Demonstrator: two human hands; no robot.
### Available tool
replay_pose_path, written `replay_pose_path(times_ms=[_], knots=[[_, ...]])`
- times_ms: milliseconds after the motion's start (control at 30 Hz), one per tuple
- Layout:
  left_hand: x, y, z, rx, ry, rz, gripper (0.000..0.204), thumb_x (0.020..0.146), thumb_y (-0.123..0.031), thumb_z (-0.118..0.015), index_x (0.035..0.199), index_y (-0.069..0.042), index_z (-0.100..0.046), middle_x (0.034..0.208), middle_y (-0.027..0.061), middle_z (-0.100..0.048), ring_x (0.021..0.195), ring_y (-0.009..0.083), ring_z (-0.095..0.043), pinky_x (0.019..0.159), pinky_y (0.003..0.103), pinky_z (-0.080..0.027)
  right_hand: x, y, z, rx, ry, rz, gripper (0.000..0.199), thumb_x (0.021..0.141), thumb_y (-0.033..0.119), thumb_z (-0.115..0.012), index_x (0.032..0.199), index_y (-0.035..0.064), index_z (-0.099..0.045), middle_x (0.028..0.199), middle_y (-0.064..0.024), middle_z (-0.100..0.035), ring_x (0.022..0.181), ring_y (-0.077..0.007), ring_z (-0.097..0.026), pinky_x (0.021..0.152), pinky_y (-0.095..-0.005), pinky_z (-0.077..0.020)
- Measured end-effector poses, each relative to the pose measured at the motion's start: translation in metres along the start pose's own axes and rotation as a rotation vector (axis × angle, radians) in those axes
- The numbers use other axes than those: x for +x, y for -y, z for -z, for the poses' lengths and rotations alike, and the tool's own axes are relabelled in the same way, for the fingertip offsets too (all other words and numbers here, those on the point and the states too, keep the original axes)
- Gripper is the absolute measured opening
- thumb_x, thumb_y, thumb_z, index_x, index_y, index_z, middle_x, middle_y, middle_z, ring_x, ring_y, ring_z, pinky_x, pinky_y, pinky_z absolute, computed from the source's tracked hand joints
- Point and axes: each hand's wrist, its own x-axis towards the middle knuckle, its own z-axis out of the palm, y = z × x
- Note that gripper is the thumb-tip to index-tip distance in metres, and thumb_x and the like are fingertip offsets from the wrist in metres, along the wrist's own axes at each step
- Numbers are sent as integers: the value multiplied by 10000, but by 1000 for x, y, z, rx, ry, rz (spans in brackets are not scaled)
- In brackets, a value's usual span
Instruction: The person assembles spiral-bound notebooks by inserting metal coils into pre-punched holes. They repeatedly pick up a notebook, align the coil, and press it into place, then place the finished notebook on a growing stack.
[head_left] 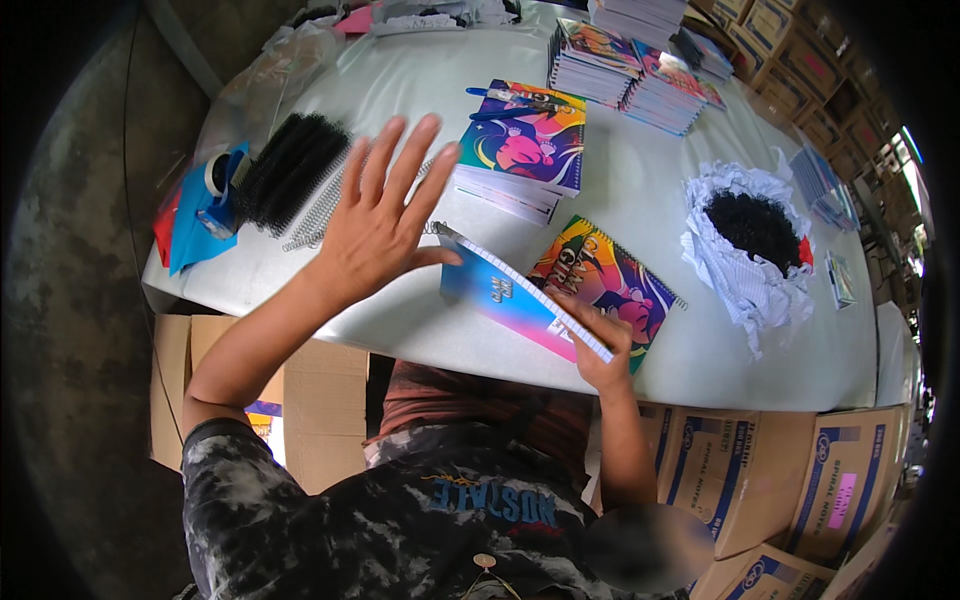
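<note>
A slim blue-to-pink paper notebook (497, 293) tilts over the smooth pale counter (640, 190), one end gripped in the right hand (605, 345). The left hand (385, 222) spreads wide, holding nothing, near the other end and springy black coils (292, 172).

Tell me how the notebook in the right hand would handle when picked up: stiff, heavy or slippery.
The notebook is probably fairly stiff: its long white edge runs almost straight out from the right hand. It looks fairly light, since that edge is thin. Its smooth-looking blue-to-pink cover might be somewhat slippery.
</note>
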Motion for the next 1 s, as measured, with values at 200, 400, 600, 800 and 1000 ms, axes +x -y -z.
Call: replay_pose_path(times_ms=[200,400,600,800,1000], knots=[[-77,-17,-69,158,-270,-292,1047,787,-721,-354,1371,110,-101,1400,386,-28,1323,491,78,999,613,130,-11,9,-15,-34,-12,89,326,750,-9,-626,1073,-51,-605,1039,-193,-634,961,-285,-634,823,-310,-509],[-56,-16,-70,-136,-417,112,1092,758,-775,-275,1398,66,0,1427,342,40,1322,472,122,1006,594,134,-14,21,-33,-123,-24,139,329,750,29,-647,1071,-36,-612,994,-196,-644,922,-298,-645,775,-321,-525],[-45,-18,-58,-208,-688,274,1130,730,-820,-198,1396,67,20,1450,286,79,1320,471,131,1004,611,113,-16,24,-35,-65,-3,221,339,737,22,-654,1068,-42,-612,990,-205,-642,888,-292,-656,754,-328,-529],[-62,-4,-50,-146,-708,35,941,832,-696,-258,1400,46,-144,1442,302,-47,1351,416,0,1034,592,55,-20,29,-40,-81,10,230,351,716,9,-662,1061,-39,-618,982,-202,-645,877,-291,-659,746,-339,-528],[-127,-41,-86,-143,-356,-122,1019,774,-764,-279,1336,84,-241,1383,320,-212,1288,513,-130,1005,637,77,-6,15,-34,-123,-37,320,367,713,7,-661,1076,-25,-616,990,-206,-642,882,-289,-658,743,-332,-529]])
